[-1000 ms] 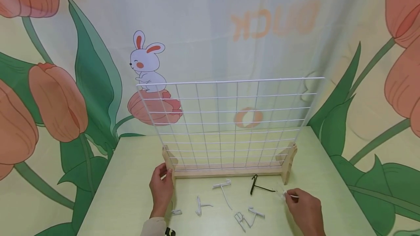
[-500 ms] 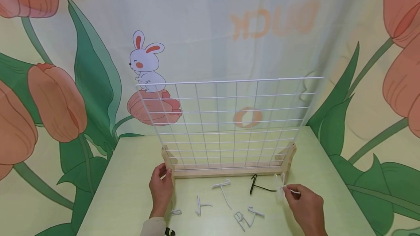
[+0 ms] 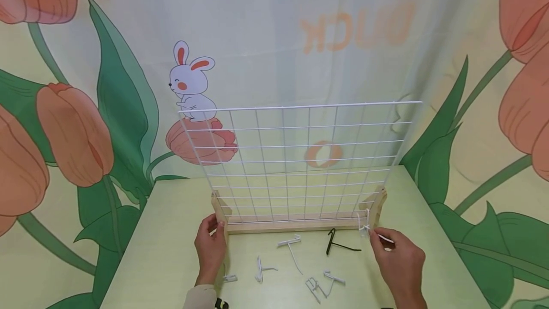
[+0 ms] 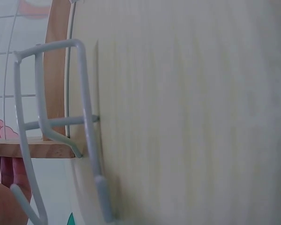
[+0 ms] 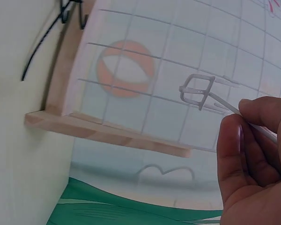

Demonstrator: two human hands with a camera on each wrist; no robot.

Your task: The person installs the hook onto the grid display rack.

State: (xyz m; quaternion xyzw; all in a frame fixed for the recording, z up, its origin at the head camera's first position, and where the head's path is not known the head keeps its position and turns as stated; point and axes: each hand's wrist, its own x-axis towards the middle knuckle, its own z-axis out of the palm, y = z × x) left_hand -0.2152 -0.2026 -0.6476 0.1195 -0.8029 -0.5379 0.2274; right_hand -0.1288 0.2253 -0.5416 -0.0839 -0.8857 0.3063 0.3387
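From the head view, a white wire grid panel (image 3: 296, 161) stands upright in a wooden base (image 3: 296, 225) on a pale green table (image 3: 171, 247). The left hand (image 3: 210, 249) grips the left foot of the wooden base, fingers curled round its front end. The right hand (image 3: 399, 263) pinches the straight stem of a white wire hook (image 3: 368, 227) between thumb and fingers, holding it off the table with its bent head right at the lower right corner of the grid, beside the right foot of the base; whether the head touches the wires cannot be told. On the table in front of the base lie a black wire hook (image 3: 339, 243) and several loose white hooks (image 3: 293, 249), spread apart between the two hands. No container is in sight; the hooks lie straight on the tabletop.

The left wrist view shows the tabletop very close, with one white hook (image 4: 61, 126) lying on it just beside the wooden base (image 4: 56, 70); fingertips of the left hand (image 4: 2, 187) show at the lower left edge.

In the right wrist view, the right hand (image 5: 253, 164) has thumb and fingers closed tight on the stem of the white wire hook (image 5: 199, 91), whose looped head sits against the grid panel (image 5: 178, 61) near a horizontal wire. The black wire hook (image 5: 47, 42) lies on the table by the wooden base (image 5: 103, 129).
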